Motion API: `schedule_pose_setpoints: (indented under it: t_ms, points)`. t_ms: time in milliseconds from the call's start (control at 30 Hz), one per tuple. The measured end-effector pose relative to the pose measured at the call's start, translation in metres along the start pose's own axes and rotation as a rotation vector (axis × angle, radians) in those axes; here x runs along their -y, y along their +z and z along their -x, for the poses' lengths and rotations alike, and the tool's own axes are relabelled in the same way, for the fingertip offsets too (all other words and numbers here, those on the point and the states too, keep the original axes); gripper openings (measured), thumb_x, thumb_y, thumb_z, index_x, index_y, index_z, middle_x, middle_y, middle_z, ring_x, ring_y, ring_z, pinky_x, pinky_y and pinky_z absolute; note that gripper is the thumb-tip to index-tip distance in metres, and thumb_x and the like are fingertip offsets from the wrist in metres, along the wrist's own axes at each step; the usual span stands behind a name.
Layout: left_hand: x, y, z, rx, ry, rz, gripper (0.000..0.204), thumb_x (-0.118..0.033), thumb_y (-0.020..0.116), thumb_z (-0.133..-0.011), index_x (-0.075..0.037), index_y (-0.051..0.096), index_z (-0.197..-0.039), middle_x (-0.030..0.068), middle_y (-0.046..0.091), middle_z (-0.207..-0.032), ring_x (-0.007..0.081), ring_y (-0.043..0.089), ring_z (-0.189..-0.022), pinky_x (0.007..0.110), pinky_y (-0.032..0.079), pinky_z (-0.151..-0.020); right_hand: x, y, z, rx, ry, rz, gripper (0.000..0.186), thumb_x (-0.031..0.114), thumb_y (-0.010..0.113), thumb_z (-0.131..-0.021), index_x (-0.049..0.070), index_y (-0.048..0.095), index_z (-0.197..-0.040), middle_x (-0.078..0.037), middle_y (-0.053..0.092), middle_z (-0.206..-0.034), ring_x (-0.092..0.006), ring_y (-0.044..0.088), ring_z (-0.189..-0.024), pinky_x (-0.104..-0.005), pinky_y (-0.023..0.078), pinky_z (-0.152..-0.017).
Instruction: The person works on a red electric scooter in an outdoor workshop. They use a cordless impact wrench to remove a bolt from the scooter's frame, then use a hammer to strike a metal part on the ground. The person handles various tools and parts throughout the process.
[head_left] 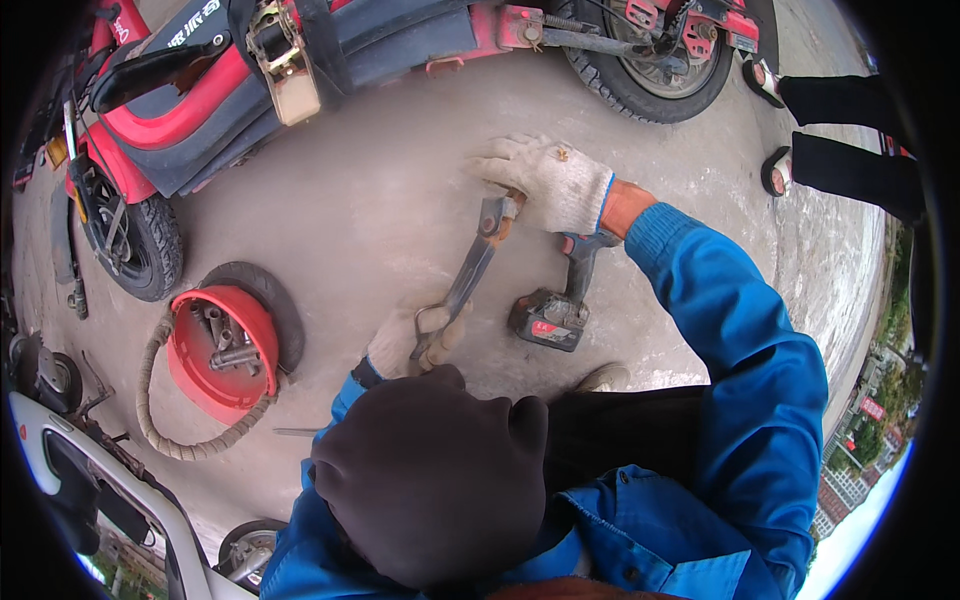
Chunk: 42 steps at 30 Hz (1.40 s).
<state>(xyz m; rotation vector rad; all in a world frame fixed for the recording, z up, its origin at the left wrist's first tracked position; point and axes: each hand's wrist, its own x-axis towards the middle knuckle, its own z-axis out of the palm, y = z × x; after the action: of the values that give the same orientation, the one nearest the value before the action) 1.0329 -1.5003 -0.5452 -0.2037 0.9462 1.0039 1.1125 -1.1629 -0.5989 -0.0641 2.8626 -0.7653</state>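
Head view showed a dark metal bar [466,272] slanting between your gloved hands, above the pale concrete ground [340,160] and just beside a cordless power tool [548,320]. Its long face looked flat and scuffed, nearly black with grey wear; the far end carried a squarish lug with a round mark and rusty brown metal around it, and the near end bore a bent loop. Your left hand [395,335] had its fingers curled around that looped end. Your right hand [555,180] lay over the rusty end, fingers stretched leftward; whether it pinched the metal underneath, I could not tell.
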Motion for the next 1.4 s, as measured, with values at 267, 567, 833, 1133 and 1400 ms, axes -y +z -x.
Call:
schedule_pose_setpoints:
  t_ms: [267, 567, 833, 1133, 1400]
  points:
    - [0.01, 0.027, 0.042, 0.293, 0.015, -0.169, 0.032, -0.022, 0.061, -0.112, -0.002, 0.072, -0.134, 0.009, 0.079, -0.107, 0.0154, 0.074, -0.085, 0.027, 0.058, -0.068, 0.035, -0.036, -0.016, 0.477, 0.397, -0.096, 0.051, 0.022, 0.075, -0.093, 0.014, 0.07, -0.143, -0.017, 0.082, -0.116, -0.0371, 0.081, -0.105, -0.0473, 0.065, -0.094]
    - [0.063, -0.097, -0.118, -0.1, 0.512, -0.482, 0.042, -0.035, 0.07, -0.108, -0.004, 0.074, -0.136, 0.0072, 0.079, -0.098, 0.0185, 0.072, -0.08, 0.034, 0.059, -0.073, -0.013, 0.025, -0.001, 0.202, 0.284, 0.108, 0.038, 0.026, 0.091, -0.082, 0.014, 0.077, -0.115, -0.018, 0.079, -0.108, -0.0427, 0.075, -0.105, -0.0544, 0.059, -0.093]
    - [0.004, -0.052, -0.034, -0.523, 0.475, -0.441, 0.036, -0.034, 0.075, -0.105, -0.008, 0.078, -0.129, 0.0157, 0.077, -0.102, 0.0197, 0.071, -0.096, 0.037, 0.057, -0.088, -0.026, 0.043, -0.058, 0.191, 0.025, 0.064, 0.059, 0.024, 0.093, -0.077, 0.011, 0.075, -0.132, -0.019, 0.076, -0.124, -0.0417, 0.07, -0.118, -0.0533, 0.055, -0.101]
    - [0.028, -0.113, -0.052, -1.161, 0.393, -1.161, 0.03, -0.032, 0.072, -0.102, -0.011, 0.071, -0.124, 0.0202, 0.065, -0.128, 0.0446, 0.066, -0.119, 0.056, 0.057, -0.096, -0.029, 0.043, -0.089, 0.18, 0.002, 0.224, 0.105, 0.046, 0.091, -0.08, -0.002, 0.049, -0.164, -0.023, 0.042, -0.175, -0.0457, 0.029, -0.167, -0.0596, 0.024, -0.136]
    - [0.041, -0.101, -0.076, -1.171, 0.519, -1.198, 0.038, -0.03, 0.079, -0.095, -0.011, 0.069, -0.126, 0.018, 0.064, -0.125, 0.0426, 0.065, -0.116, 0.056, 0.058, -0.093, -0.049, 0.054, -0.077, 0.124, -0.052, 0.206, 0.099, 0.042, 0.087, -0.085, -0.001, 0.047, -0.165, -0.026, 0.039, -0.176, -0.0478, 0.034, -0.164, -0.0622, 0.029, -0.133]
